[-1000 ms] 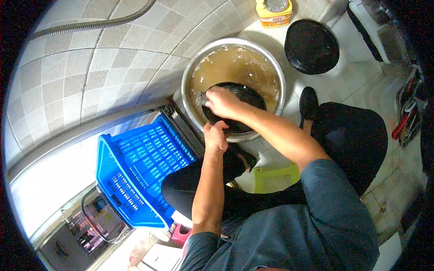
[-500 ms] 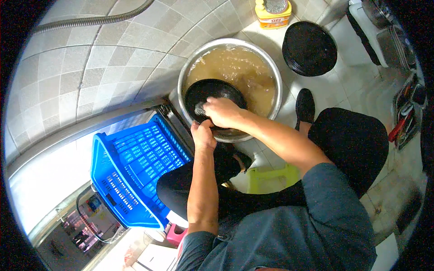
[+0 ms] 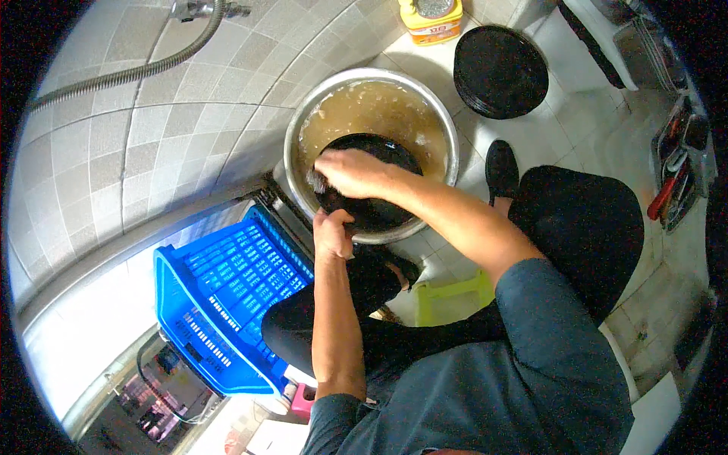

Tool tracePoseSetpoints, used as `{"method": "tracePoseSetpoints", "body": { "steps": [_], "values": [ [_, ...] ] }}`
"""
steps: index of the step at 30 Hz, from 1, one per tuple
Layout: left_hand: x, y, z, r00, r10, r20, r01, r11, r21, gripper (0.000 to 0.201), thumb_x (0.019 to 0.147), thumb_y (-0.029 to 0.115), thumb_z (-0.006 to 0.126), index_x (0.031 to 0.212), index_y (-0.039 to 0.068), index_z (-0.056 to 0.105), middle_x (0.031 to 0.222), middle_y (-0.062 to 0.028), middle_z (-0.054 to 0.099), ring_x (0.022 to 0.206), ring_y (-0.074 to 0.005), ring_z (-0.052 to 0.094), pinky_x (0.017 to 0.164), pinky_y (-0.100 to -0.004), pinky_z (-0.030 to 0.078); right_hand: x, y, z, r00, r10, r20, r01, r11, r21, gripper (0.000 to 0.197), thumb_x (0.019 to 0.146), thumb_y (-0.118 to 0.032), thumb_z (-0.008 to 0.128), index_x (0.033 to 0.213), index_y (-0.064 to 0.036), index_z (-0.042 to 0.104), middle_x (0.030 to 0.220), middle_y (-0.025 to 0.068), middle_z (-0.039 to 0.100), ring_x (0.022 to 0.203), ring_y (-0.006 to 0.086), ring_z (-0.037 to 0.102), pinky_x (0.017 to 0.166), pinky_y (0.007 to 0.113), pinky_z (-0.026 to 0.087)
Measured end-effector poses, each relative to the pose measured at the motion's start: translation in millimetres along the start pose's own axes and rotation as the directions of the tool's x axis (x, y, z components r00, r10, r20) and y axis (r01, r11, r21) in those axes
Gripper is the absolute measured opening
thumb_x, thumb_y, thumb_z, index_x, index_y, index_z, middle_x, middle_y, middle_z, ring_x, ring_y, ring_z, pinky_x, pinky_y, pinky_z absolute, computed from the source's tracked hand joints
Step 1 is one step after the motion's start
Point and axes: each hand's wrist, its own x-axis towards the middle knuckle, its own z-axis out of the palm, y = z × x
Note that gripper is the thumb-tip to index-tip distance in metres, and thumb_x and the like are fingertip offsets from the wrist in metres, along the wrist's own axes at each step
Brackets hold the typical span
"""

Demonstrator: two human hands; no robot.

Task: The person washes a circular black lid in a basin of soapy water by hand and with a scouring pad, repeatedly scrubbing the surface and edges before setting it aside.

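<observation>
Head view: one black round dish (image 3: 375, 214) sits inside a wide metal basin (image 3: 453, 155), tilted, in the near left part of the bowl. Its near side reaches the basin's rim; its far side lies against cloudy brown water (image 3: 379, 106), which carries pale froth or bits on its surface.

Left hand (image 3: 334, 233) is at the dish's near left edge, fingers clamped on that edge, thumb toward the inner face. The undersides of these fingers are hidden. Right hand (image 3: 350, 173) is over the dish's inner face, fingers bent together around a grey scouring wad (image 3: 315, 182), which shows at the left of the fingers, by the dish's left edge. The right forearm crosses above the dish and covers part of it.

Beyond the basin, to the right, a stack of black dishes (image 3: 500, 72) stands on the tiled floor (image 3: 580, 140). A yellow container (image 3: 431, 24) stands just beside that stack, near the wall. A blue basket (image 3: 227, 277) with slotted sides is left of the person's knee. A green stool (image 3: 427, 303) is partly visible below the basin. A metal hose (image 3: 144, 73) hangs across the tiled wall (image 3: 220, 98) at upper left.
</observation>
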Motion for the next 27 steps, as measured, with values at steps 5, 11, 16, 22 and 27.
{"method": "tracePoseSetpoints", "body": {
  "steps": [5, 11, 16, 22, 27],
  "values": [
    [-19.4, -0.9, 25.8, 0.997, 0.070, -0.020, -0.072, 0.993, -0.094, 0.045, 0.068, -0.012, 0.051, 0.112, -0.003, 0.059, 0.101, -0.0077, 0.067, 0.085, -0.0217, 0.062, 0.076, -0.0316, 0.050, -12.2, 55.1, -21.4, 0.911, 0.402, -0.095, -0.413, 0.890, -0.192, 0.019, 0.082, -0.007, 0.057, 0.100, -0.0021, 0.060, 0.099, 0.0199, 0.068, 0.094, 0.0408, 0.066, 0.079, 0.050, 0.053],
    [4.1, -12.9, -11.1, 0.982, 0.116, -0.151, -0.131, 0.987, -0.095, 0.038, 0.069, -0.013, 0.054, 0.104, 0.000, 0.058, 0.096, -0.0068, 0.066, 0.084, -0.0205, 0.061, 0.077, -0.0319, 0.050, -36.5, 46.1, -11.4, 0.592, 0.797, -0.119, -0.804, 0.576, -0.144, 0.052, 0.086, -0.028, 0.066, 0.123, 0.0043, 0.050, 0.111, 0.0320, 0.060, 0.106, 0.0413, 0.063, 0.090, 0.046, 0.051],
    [-13.1, -20.3, 26.5, 0.975, 0.165, 0.151, -0.148, 0.982, -0.119, 0.057, 0.072, -0.010, 0.066, 0.126, 0.000, 0.053, 0.114, -0.0091, 0.065, 0.103, -0.0255, 0.062, 0.094, -0.0365, 0.050, -48.7, 112.1, -11.8, 0.622, 0.722, -0.304, -0.724, 0.678, 0.127, 0.050, 0.083, -0.028, 0.070, 0.115, 0.0075, 0.055, 0.113, 0.0299, 0.061, 0.109, 0.0425, 0.059, 0.093, 0.047, 0.048],
    [-14.8, -0.2, -4.5, 0.975, 0.076, 0.208, -0.041, 0.984, -0.171, 0.064, 0.074, 0.014, 0.079, 0.131, -0.002, 0.054, 0.122, -0.0124, 0.065, 0.111, -0.0300, 0.062, 0.101, -0.0422, 0.047, -27.2, 95.0, -40.7, 0.949, 0.235, -0.210, -0.206, 0.967, 0.150, 0.031, 0.088, -0.011, 0.064, 0.110, -0.0015, 0.044, 0.101, 0.0199, 0.059, 0.095, 0.0335, 0.060, 0.086, 0.043, 0.047],
    [28.1, 20.9, -46.5, 0.979, -0.006, 0.202, 0.047, 0.979, -0.198, 0.043, 0.081, 0.018, 0.070, 0.120, 0.003, 0.062, 0.111, -0.0100, 0.069, 0.098, -0.0302, 0.065, 0.086, -0.0455, 0.053, -2.1, 39.7, -52.8, 0.998, -0.060, -0.034, 0.066, 0.971, 0.230, 0.026, 0.086, -0.006, 0.060, 0.108, -0.0027, 0.045, 0.101, 0.0211, 0.060, 0.094, 0.0373, 0.061, 0.081, 0.044, 0.049]
  ]
}}
